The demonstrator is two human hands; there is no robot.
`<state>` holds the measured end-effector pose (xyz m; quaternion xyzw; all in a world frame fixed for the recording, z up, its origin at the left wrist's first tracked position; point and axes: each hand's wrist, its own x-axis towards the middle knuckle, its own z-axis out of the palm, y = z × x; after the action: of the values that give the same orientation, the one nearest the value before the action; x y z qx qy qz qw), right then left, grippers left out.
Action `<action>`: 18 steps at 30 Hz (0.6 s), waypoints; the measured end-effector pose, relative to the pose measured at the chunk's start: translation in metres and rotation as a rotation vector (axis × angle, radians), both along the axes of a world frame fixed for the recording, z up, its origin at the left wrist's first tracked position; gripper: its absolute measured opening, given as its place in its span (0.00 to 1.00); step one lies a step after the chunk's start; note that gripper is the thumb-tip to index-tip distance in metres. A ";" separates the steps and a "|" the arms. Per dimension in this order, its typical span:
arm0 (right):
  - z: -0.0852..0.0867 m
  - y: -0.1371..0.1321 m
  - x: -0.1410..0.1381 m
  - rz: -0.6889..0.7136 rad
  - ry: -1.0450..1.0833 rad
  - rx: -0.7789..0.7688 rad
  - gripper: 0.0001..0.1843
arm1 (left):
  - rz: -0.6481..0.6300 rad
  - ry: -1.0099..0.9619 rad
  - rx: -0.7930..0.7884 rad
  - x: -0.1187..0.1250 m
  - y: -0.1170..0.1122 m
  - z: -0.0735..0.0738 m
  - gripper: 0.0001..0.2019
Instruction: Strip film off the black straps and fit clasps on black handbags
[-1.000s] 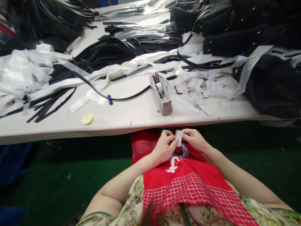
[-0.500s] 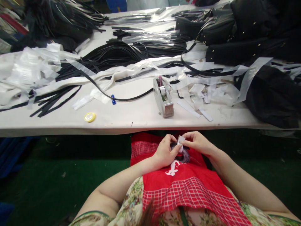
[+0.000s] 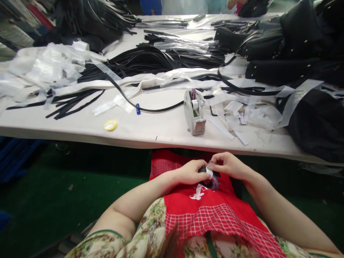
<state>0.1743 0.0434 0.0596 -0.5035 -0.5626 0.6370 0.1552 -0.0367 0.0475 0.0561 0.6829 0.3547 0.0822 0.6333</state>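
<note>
Over my lap, my left hand [image 3: 191,172] is closed, with thumb and fingertips on a small white slip [image 3: 209,173]. My right hand [image 3: 228,165] pinches at the slip's upper end, where a brownish edge shows between the fingertips. The slip looks bent over something dark, perhaps a black strap, mostly hidden by the fingers. Just below the hands, a purplish ring like a roll of tape [image 3: 215,183] rests against my red apron [image 3: 185,200]; its left part is hidden.
Ahead is a white-covered table [image 3: 129,134] bearing a tape dispenser [image 3: 195,114], a yellow-rimmed disc [image 3: 110,125] and a small blue item [image 3: 138,109]. Behind are black straps [image 3: 145,59], clear plastic wrapping [image 3: 51,64] and black bags [image 3: 279,68]. Another person's hand shows at the far edge.
The white slip stood up flat between my fingers; now it is bent over and lower. My right fingers have curled in closer. The camera view has turned slightly left.
</note>
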 end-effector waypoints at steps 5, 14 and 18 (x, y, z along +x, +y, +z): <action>0.015 0.010 0.004 0.226 -0.153 0.060 0.14 | -0.009 -0.048 -0.023 0.007 -0.002 0.003 0.14; 0.011 -0.022 -0.018 0.311 -0.476 0.866 0.31 | 0.505 -0.312 -0.409 0.003 0.009 -0.015 0.17; -0.002 -0.024 -0.017 0.258 -0.453 0.915 0.36 | 0.559 -0.461 -0.572 -0.002 0.017 -0.013 0.17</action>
<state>0.1574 0.0190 0.0578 -0.4361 -0.8600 0.2155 0.1540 -0.0384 0.0648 0.0429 0.3225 0.3836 0.2985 0.8122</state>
